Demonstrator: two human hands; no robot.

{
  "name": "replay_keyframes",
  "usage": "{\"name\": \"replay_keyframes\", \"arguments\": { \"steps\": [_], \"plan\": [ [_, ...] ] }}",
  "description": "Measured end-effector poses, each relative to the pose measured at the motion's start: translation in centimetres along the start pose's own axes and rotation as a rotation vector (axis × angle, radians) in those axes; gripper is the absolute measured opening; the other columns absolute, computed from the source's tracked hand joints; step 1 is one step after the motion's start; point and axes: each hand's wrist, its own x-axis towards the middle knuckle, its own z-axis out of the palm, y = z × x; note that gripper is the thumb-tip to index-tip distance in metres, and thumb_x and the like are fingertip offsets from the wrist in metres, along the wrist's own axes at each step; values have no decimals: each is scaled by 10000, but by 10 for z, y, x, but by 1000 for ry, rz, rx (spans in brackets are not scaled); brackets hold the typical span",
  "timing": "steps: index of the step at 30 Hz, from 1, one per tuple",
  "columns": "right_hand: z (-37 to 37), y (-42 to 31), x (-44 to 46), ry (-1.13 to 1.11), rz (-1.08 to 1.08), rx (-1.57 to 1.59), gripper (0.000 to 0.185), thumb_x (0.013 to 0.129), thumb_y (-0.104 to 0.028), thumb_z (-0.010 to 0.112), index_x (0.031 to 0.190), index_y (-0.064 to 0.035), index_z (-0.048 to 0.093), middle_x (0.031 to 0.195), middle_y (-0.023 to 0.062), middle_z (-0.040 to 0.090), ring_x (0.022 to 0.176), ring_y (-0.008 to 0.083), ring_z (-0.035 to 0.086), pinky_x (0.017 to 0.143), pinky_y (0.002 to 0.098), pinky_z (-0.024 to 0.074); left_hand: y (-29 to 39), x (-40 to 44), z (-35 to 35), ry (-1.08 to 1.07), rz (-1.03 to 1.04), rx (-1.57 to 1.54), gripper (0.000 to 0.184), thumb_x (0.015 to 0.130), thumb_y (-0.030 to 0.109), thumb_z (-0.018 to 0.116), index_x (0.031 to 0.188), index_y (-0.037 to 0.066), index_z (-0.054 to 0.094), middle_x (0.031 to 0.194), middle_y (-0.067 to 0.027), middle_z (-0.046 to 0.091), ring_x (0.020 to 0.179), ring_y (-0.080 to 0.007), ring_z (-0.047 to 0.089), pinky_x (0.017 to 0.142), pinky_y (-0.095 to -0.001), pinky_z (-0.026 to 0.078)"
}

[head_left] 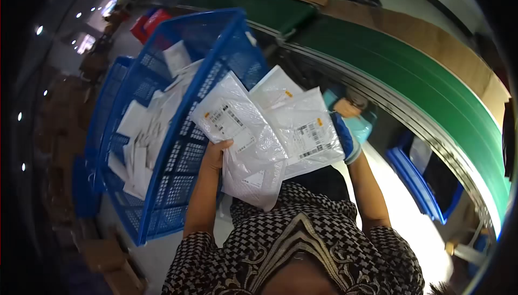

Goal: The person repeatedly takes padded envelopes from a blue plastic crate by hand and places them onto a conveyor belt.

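Observation:
My left hand (217,153) grips the edge of a white bubble mailer (243,138), thumb on top, with its other fingers hidden behind. A printed barcode label faces up on this mailer. My right hand (348,138), in a blue and grey glove, holds another labelled white mailer (307,130) by its right edge; most of its fingers are out of sight underneath. Behind these two, a further white mailer (275,87) shows its upper part and an orange mark. The mailers overlap in front of my chest.
To the left stands a large blue plastic basket (178,171) with many white packages (145,133) inside. A green conveyor belt (399,63) curves along the right, with flat brown cardboard (421,31) beyond it. A blue crate (413,184) sits below the belt. Cardboard boxes (102,254) lie at lower left.

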Motion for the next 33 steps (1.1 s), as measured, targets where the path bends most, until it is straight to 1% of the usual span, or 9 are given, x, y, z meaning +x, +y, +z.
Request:
{"name": "replay_keyframes", "arguments": {
  "steps": [4,6,9,12,18,19,22,26,33],
  "plan": [
    [3,-11,-25,-148,-323,-1020,299,934,-236,477,1031,19,599,862,46,622,728,122,577,710,221,466,-21,17,-20,25,-157,206,488,691,-92,591,1171,-57,513,1036,-195,620,840,-296,634,776,-338,519],
    [70,-41,-28,360,482,-1009,318,864,-301,592,946,1,650,821,83,640,743,114,575,669,221,458,-24,22,-26,-30,-206,253,461,711,-79,561,1169,-73,512,1050,-203,614,866,-292,632,789,-332,511],
    [55,-45,-35,214,269,-1285,387,839,-371,592,897,6,657,731,51,623,618,117,540,599,216,442,-30,33,-27,-81,-221,310,652,698,-86,459,1335,17,361,1237,-208,507,1056,-335,557,884,-378,473],
    [76,-79,-54,300,370,-1282,481,818,-440,589,935,23,652,745,85,625,638,125,535,601,237,441,-35,37,-27,-217,-181,135,707,695,-80,458,1372,63,316,1291,-185,469,1109,-337,522,930,-403,436],
    [-8,-199,-100,871,-779,-588,378,871,-393,544,947,-30,620,717,53,569,603,102,509,558,205,434,-38,34,-12,-213,-239,91,722,689,-80,480,1373,70,305,1305,-182,456,1144,-337,495,947,-424,421],
    [-14,-200,-107,735,-884,-1029,350,891,-354,520,996,-28,592,762,39,563,619,99,497,571,206,423,-40,33,-23,-225,-257,114,758,695,-66,484,1399,113,268,1347,-153,423,1184,-327,464,964,-423,404],
    [-18,-135,-69,704,-401,-514,341,891,-320,515,1022,-15,590,764,34,564,649,99,502,597,201,417,-55,31,-14,-211,-232,54,779,649,-76,524,1379,91,306,1317,-185,445,1149,-343,494,947,-430,423],
    [52,-37,-33,375,179,-932,300,836,-238,605,1014,3,603,811,74,629,647,101,544,587,185,426,-53,29,6,-81,-283,139,735,605,-115,517,1314,35,390,1198,-204,544,1029,-352,577,888,-424,474],
    [27,-141,-20,738,-415,-854,317,840,-286,593,896,25,626,788,104,628,633,125,549,568,199,417,-52,30,16,-130,-229,40,676,621,-136,508,1280,-17,416,1141,-219,571,964,-359,599,865,-395,480]
  ]
}}
